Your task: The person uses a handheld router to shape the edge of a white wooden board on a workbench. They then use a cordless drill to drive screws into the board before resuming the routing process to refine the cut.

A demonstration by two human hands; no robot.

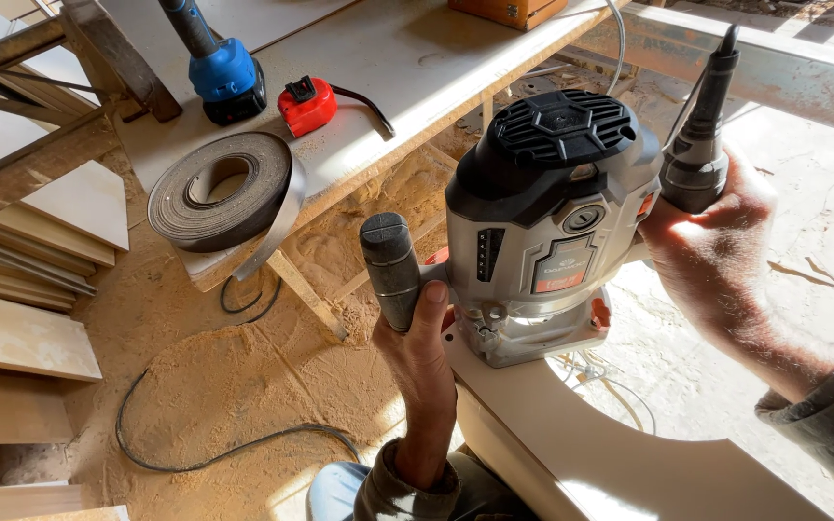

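Now | grey black-capped router (547,222) on pale board (610,453) | left hand (422,357), right hand (711,251) grip handles

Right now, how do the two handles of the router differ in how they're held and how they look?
The left handle is a short, blunt grey grip; the left hand clasps it from below, thumb up its side. The right handle is longer, tapers to a pointed cord sleeve, and the right hand wraps its lower part. Both are dark grey, stick out from the router and are gripped.
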